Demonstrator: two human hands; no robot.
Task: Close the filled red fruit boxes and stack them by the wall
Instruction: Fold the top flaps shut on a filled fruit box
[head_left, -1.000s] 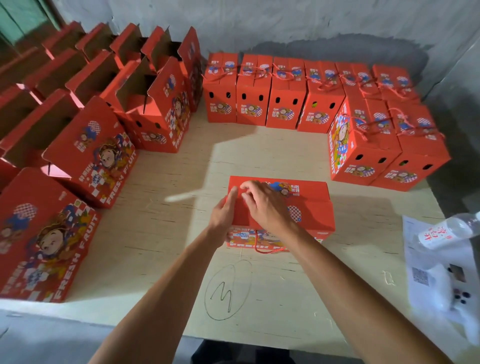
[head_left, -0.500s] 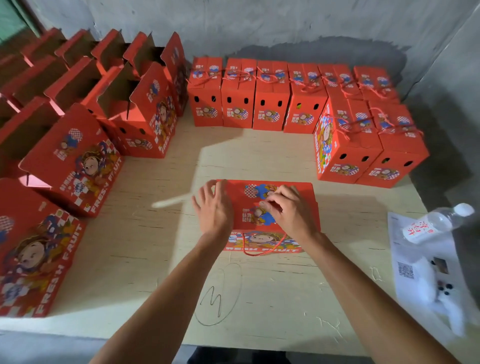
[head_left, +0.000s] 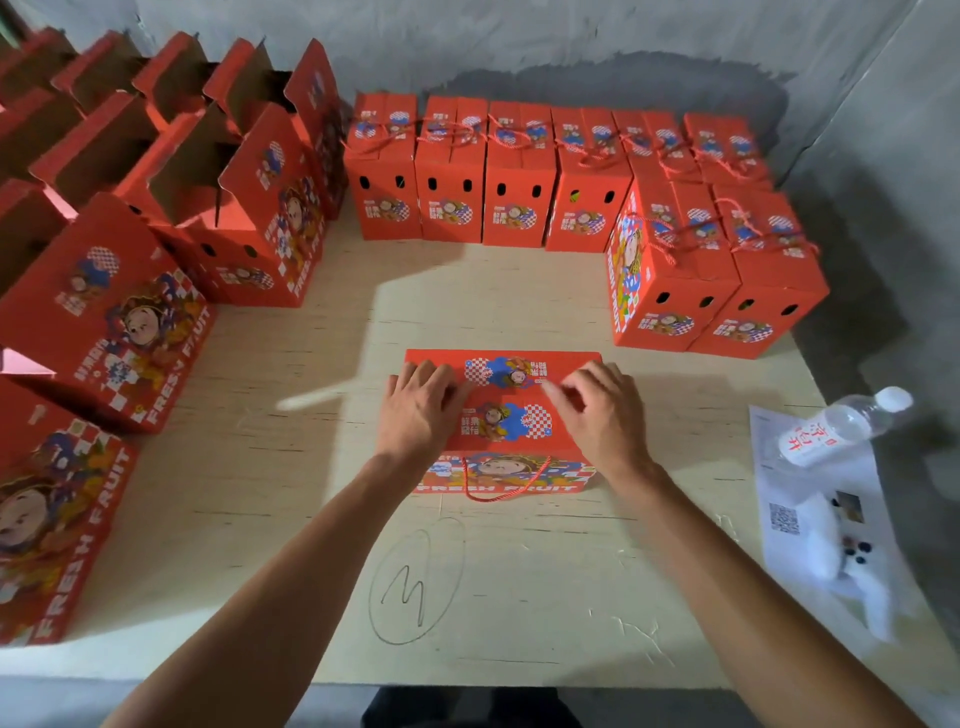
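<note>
head cam, steep down, close

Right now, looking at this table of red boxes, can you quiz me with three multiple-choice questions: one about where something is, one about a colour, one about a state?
1. Where does the water bottle lie?
A. At the table's right edge, on a sheet of paper
B. Among the open boxes on the left
C. On top of the closed boxes by the wall

2. What colour is the cord handle on the box under the hands?
A. White
B. Red
C. Green

3. How are the boxes on the left?
A. Taped shut
B. Crushed flat
C. Open, flaps standing up

Answers: 1 A, the water bottle rests on the paper. 2 B, a red cord loops down the box under the hands. 3 C, the open boxes show raised flaps.
</note>
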